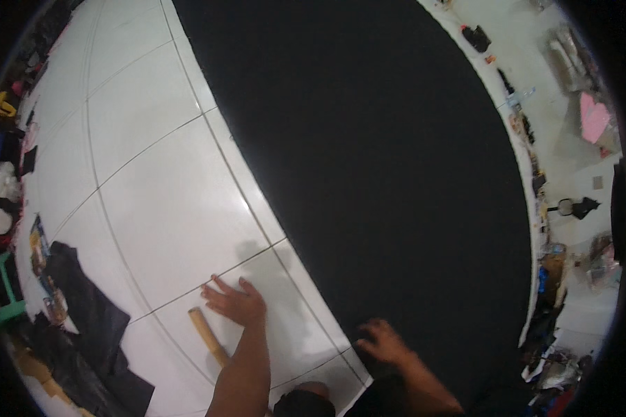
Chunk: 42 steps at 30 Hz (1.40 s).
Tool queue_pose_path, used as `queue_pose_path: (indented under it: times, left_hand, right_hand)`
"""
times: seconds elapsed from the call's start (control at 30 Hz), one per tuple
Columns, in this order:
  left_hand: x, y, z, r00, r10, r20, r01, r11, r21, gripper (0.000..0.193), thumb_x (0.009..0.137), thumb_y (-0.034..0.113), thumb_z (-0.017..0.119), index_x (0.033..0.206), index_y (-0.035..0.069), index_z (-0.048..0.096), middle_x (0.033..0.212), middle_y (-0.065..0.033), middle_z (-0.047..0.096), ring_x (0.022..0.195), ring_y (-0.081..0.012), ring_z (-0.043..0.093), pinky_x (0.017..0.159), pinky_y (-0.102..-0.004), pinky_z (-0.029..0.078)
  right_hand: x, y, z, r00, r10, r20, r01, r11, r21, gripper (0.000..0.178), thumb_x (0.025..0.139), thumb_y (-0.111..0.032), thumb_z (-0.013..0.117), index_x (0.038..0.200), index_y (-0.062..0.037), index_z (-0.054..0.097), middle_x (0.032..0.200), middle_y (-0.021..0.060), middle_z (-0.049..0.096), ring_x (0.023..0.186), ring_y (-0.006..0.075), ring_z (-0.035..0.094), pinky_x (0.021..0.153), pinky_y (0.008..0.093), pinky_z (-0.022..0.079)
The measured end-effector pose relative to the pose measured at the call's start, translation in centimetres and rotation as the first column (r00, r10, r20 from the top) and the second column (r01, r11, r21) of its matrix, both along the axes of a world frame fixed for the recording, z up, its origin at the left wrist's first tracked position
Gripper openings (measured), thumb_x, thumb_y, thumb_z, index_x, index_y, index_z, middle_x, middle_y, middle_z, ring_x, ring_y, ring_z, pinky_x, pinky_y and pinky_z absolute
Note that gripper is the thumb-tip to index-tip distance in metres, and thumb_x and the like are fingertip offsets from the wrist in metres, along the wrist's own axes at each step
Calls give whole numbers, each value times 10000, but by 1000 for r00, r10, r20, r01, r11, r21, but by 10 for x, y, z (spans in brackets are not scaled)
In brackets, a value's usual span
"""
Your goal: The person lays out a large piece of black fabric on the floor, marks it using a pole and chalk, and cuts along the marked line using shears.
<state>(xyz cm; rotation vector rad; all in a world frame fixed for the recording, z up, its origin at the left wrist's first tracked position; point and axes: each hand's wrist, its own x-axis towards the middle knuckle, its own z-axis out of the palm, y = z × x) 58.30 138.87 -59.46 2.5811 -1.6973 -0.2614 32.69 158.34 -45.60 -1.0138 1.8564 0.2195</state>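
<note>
A wide length of black fabric [389, 153] lies spread flat over a white tiled surface [181, 229]. My left hand [235, 301] is over the bare tiles, left of the fabric, fingers spread and holding nothing. Close beside it, partly hidden behind my left forearm, is a tan cardboard-like tube [207, 336]. My right hand [386, 342] rests at or just over the fabric near its left edge, fingers apart and slightly bent, with nothing seen in them. Whether its fingertips press on the cloth, I cannot tell.
Dark cloth pieces [94, 313] lie at the lower left near a green stool-like frame [3, 288]. Along the right side are scattered small items, a pink piece [594, 118], clear plastic bags [604, 260] and a black clip-like object [581, 208].
</note>
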Motion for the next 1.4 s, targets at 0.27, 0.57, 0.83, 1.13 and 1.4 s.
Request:
queue_pose_path:
  times: [0.27, 0.57, 0.83, 1.13, 1.4]
  left_hand:
    - [-11, 8, -5, 999, -24, -22, 23, 999, -42, 701, 962, 429, 433, 1494, 26, 219, 1538, -301, 128, 1435, -457, 96, 1158, -566, 80]
    - [166, -5, 90, 839, -350, -416, 363, 931, -50, 514, 967, 349, 519, 1253, -78, 538, 1283, -280, 539, 1212, -371, 509, 1022, -433, 397]
    - [291, 268, 224, 825, -140, -547, 564, 250, 787, 363, 898, 58, 476, 1245, -1, 563, 1188, -218, 603, 1132, -379, 552, 1000, -439, 436]
    - [315, 119, 417, 942, -247, -226, 289, 259, 922, 431, 949, 297, 455, 1240, 4, 578, 1195, -232, 598, 1121, -363, 564, 993, -447, 419]
    - [237, -274, 373, 900, -169, -402, 374, 771, 515, 408, 950, 343, 543, 1029, -54, 595, 985, -263, 602, 900, -428, 575, 841, -484, 443]
  right_hand:
    - [-81, 67, -22, 927, -69, -368, -44, 956, -291, 593, 855, -255, 709, 1368, -77, 471, 1450, 210, 367, 1321, 372, 405, 1088, 451, 377]
    - [13, 194, -2, 914, -362, 184, 386, 915, -117, 589, 874, -311, 660, 1383, -103, 449, 1401, 203, 433, 1288, 377, 446, 1064, 461, 388]
    - [85, 376, 100, 670, -679, 300, 634, 734, 243, 365, 877, -289, 592, 1176, -80, 615, 1171, 175, 611, 1160, 333, 553, 970, 418, 450]
    - [119, 334, 221, 756, -654, -28, 598, 672, 437, 425, 762, -431, 706, 1003, -85, 657, 1057, 158, 660, 1012, 358, 620, 889, 440, 489]
    - [84, -132, 320, 441, -896, 48, 898, 440, -17, 323, 951, -273, 592, 1107, 8, 622, 996, 120, 667, 897, 195, 626, 827, 329, 491]
